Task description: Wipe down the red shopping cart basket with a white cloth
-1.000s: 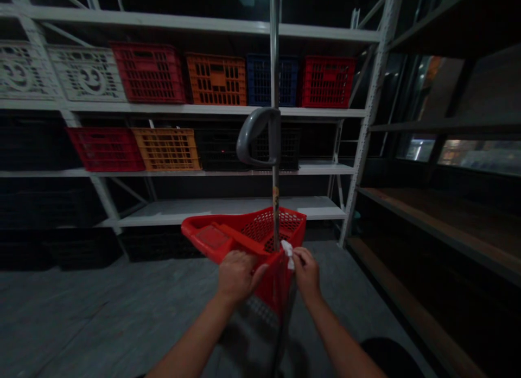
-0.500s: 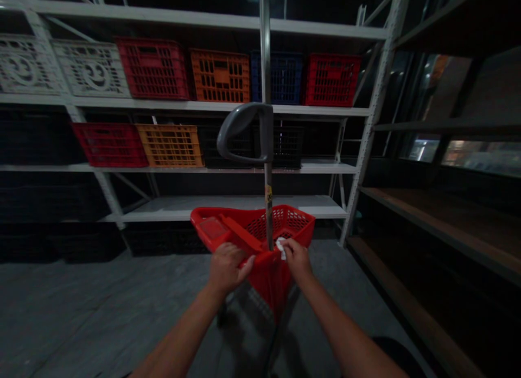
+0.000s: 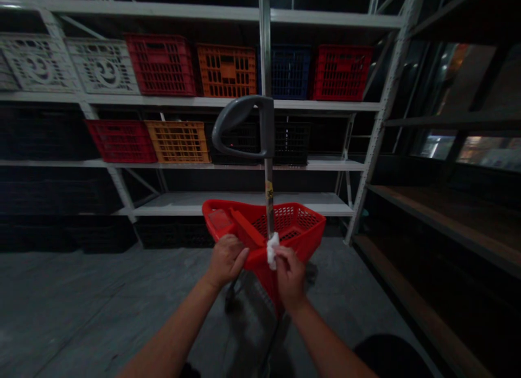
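Red plastic shopping cart (image 3: 257,258), on the floor (image 3: 101,302) before the person; moulded, smooth-rimmed, perforated basket walls. White cloth (image 3: 272,252), soft, crumpled; against the rim at the foot of the metal pole (image 3: 265,52). Right grip (image 3: 291,275): pinched together on the cloth. Left grip (image 3: 227,258): clamped over the rim. Step in hand, as judged: rubbing the rim; a further stroke calls for light pressure and a firm left hold. Grey loop handle (image 3: 267,128), rounded, on the pole. Behind: white metal rack (image 3: 179,204), slotted orange crate (image 3: 227,69), yellow crate (image 3: 178,142).
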`<state>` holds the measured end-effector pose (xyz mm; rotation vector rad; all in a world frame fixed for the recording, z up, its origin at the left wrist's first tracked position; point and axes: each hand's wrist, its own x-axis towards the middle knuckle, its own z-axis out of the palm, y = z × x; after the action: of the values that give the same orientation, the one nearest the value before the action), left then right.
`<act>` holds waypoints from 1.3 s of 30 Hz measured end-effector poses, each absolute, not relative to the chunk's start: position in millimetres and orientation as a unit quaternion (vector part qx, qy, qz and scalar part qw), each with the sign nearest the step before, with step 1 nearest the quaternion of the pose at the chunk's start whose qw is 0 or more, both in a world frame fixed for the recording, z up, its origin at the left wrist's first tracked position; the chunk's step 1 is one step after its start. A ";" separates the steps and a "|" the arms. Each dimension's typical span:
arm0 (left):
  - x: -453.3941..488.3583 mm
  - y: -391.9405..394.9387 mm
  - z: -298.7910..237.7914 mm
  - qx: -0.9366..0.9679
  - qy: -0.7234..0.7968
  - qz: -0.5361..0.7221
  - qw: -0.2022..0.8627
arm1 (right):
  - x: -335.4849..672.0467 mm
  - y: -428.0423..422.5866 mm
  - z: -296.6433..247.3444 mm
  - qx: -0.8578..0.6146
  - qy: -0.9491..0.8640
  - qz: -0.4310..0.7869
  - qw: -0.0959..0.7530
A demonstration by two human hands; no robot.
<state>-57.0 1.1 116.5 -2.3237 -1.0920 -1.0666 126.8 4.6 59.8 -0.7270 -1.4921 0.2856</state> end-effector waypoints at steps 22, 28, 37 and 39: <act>-27.5 -34.6 141.2 -0.696 -0.578 -0.327 0.273 | 135.2 34.1 81.0 -0.338 -0.749 0.122 0.557; -11.4 -21.4 115.1 -0.692 -0.601 -0.278 0.288 | 154.8 48.8 54.3 -0.376 -0.772 0.120 0.499; -57.9 -6.4 109.5 -0.688 -0.575 -0.244 0.370 | 147.3 75.4 114.2 -0.359 -0.778 0.141 0.496; -67.0 -4.7 108.1 -0.686 -0.570 -0.242 0.382 | 121.3 78.0 130.2 -0.296 -0.819 0.120 0.476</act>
<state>-67.0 -4.7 108.1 -1.7503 -1.4545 -0.6169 121.3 78.0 130.2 -0.7237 -2.0013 0.2935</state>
